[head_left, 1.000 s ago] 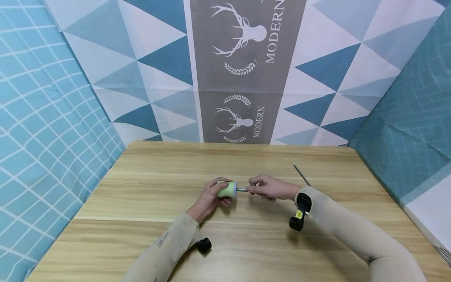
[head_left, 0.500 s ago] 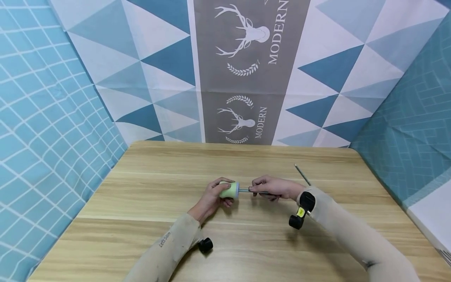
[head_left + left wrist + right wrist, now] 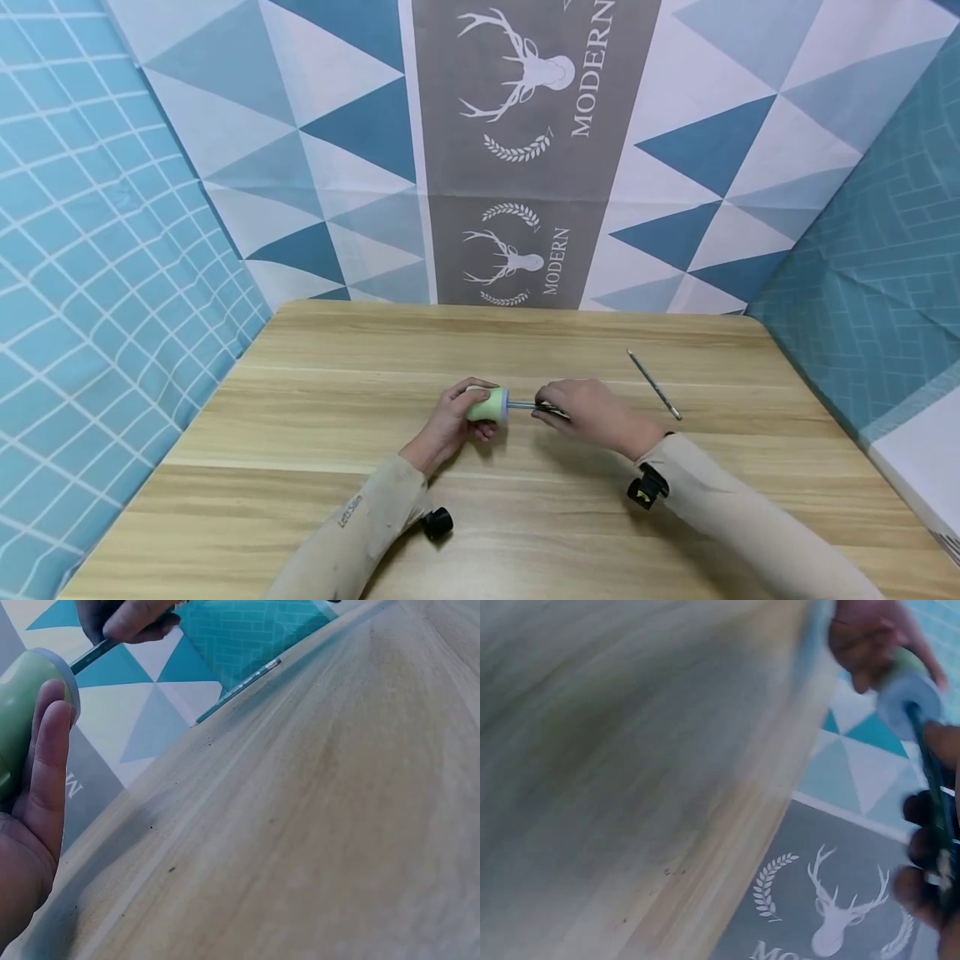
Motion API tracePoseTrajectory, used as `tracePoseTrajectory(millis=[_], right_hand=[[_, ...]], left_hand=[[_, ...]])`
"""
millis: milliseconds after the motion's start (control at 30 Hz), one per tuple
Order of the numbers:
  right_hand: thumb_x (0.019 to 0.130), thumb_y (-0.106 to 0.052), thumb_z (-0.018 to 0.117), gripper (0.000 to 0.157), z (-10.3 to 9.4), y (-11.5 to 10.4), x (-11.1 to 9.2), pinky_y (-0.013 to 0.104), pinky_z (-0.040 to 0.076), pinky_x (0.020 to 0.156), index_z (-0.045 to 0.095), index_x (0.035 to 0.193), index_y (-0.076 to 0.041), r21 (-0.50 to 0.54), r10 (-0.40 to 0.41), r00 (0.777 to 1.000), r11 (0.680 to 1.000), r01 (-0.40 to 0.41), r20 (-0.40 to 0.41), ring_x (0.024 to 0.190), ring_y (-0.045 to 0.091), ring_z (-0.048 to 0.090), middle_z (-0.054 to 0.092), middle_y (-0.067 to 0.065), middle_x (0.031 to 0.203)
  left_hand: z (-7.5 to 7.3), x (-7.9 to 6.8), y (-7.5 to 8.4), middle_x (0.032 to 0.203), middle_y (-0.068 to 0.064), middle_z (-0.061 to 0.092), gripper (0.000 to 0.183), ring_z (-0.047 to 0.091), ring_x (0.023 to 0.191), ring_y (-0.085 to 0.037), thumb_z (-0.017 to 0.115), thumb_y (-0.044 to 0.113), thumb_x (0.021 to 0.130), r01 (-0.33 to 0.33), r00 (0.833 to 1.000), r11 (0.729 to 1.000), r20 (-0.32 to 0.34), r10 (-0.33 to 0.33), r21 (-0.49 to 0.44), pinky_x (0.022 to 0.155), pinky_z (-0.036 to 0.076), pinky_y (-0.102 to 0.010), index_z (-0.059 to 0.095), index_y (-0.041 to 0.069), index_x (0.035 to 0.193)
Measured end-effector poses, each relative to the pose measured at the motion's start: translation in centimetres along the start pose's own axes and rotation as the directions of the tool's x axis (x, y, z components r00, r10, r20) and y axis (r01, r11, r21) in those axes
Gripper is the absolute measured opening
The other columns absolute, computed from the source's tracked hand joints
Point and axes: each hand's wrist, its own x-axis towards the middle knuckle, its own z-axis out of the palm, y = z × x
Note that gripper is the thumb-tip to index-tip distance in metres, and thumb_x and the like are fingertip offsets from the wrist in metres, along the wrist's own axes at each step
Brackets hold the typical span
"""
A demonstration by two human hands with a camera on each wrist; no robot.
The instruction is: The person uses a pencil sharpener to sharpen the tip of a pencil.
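My left hand grips a light green pencil sharpener with a pale lavender end face, just above the middle of the table. A dark pencil sticks into that end face, lying roughly level. Its outer part is pinched between the thumb and fingers of my right hand. In the left wrist view, two fingers lie along the side of the sharpener, and the pencil enters from the upper right. The right wrist view, somewhat blurred, has curled fingers around the pencil.
A second pencil lies slantwise on the wooden table, behind and right of my right hand. Patterned cloths hang at the back and sides. A white box-like object stands at the right edge.
My right hand has rolled over around the pencil, its back now turned upward and its wrist lower. More of the pencil on the table shows. The left hand keeps its grip on the sharpener.
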Motion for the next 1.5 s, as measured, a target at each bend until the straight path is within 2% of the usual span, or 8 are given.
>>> tracePoseTrajectory(millis=[167,333,600,733,900,1133,1367,1500], right_hand=[[0.111,-0.021,0.028,0.037,1.2,-0.2,0.0,0.023,0.047,0.047,0.058,0.092,-0.009,-0.451,-0.259,0.965,0.866,0.214,-0.038,0.055,0.012,0.054,0.061,-0.001,0.074],[0.111,-0.019,0.013,0.046,1.9,-0.3,0.0,0.023,0.04,0.042,0.054,0.093,-0.007,-0.542,-0.31,0.951,0.797,0.266,0.011,0.047,0.01,0.046,0.057,-0.001,0.065],[0.104,-0.017,0.051,0.023,1.8,-0.1,0.9,0.018,0.032,0.037,0.044,0.084,-0.009,-0.077,-0.147,0.988,0.986,0.15,0.051,0.043,0.003,0.035,0.041,-0.007,0.053],[0.098,-0.01,0.061,0.025,1.2,0.2,1.3,0.016,0.031,0.042,0.043,0.08,-0.012,0.299,0.022,0.983,0.951,-0.076,0.18,0.048,-0.002,0.033,0.036,-0.012,0.058],[0.103,-0.018,0.055,0.03,0.5,0.8,1.9,0.02,0.033,0.047,0.044,0.075,-0.013,0.564,0.177,0.896,0.723,-0.4,0.408,0.051,0.001,0.034,0.036,-0.011,0.061],[0.105,-0.023,0.05,0.033,0.5,1.8,2.1,0.023,0.023,0.036,0.045,0.077,-0.006,0.659,0.18,0.688,0.2,-0.725,0.703,0.039,0.008,0.025,0.031,-0.005,0.049],[0.106,-0.023,0.045,0.027,0.7,2.4,1.7,0.019,0.024,0.035,0.051,0.088,-0.005,0.619,0.082,0.613,-0.117,-0.777,0.786,0.038,0.004,0.028,0.031,-0.008,0.047],[0.107,-0.024,0.041,0.024,0.7,2.6,1.5,0.018,0.023,0.035,0.05,0.093,-0.007,0.568,0.016,0.582,-0.245,-0.786,0.813,0.038,0.002,0.03,0.031,-0.009,0.047]], left_hand=[[0.0,0.1,0.2,0.073,-0.013,0.062,0.015,0.062,0.049,-0.015,0.058,0.017,0.091,0.006,1.0,1.0,0.0,-0.006,0.014,0.044,0.052,-0.023,0.07,0.014,0.1],[-0.2,0.0,0.3,0.074,-0.013,0.062,0.018,0.063,0.05,-0.015,0.056,0.018,0.092,0.024,1.0,0.999,-0.013,-0.023,0.021,0.044,0.052,-0.023,0.068,0.009,0.103],[-0.3,0.1,0.1,0.079,-0.014,0.062,0.021,0.063,0.052,-0.015,0.056,0.018,0.093,0.05,0.998,0.998,-0.026,-0.049,0.033,0.046,0.054,-0.024,0.066,0.007,0.107],[-0.3,0.0,0.1,0.077,-0.014,0.062,0.018,0.063,0.051,-0.016,0.056,0.016,0.093,0.054,0.998,0.998,-0.019,-0.054,0.025,0.046,0.054,-0.024,0.067,0.009,0.105],[-0.3,-0.1,0.2,0.077,-0.013,0.062,0.02,0.064,0.051,-0.016,0.056,0.017,0.094,0.055,0.998,0.998,-0.01,-0.055,0.024,0.045,0.054,-0.023,0.067,0.007,0.106],[-0.1,-0.3,0.2,0.081,-0.014,0.061,0.018,0.064,0.053,-0.017,0.056,0.018,0.093,0.057,0.998,0.998,0.01,-0.057,0.002,0.047,0.055,-0.024,0.067,0.01,0.105],[0.0,-0.2,0.1,0.078,-0.013,0.062,0.017,0.065,0.053,-0.016,0.054,0.015,0.094,0.022,0.999,1.0,0.033,-0.022,-0.005,0.047,0.055,-0.024,0.068,0.014,0.103],[0.1,-0.3,0.1,0.077,-0.013,0.063,0.017,0.065,0.053,-0.016,0.054,0.014,0.093,0.002,0.999,1.0,0.047,-0.002,0.003,0.047,0.055,-0.025,0.069,0.017,0.101]])
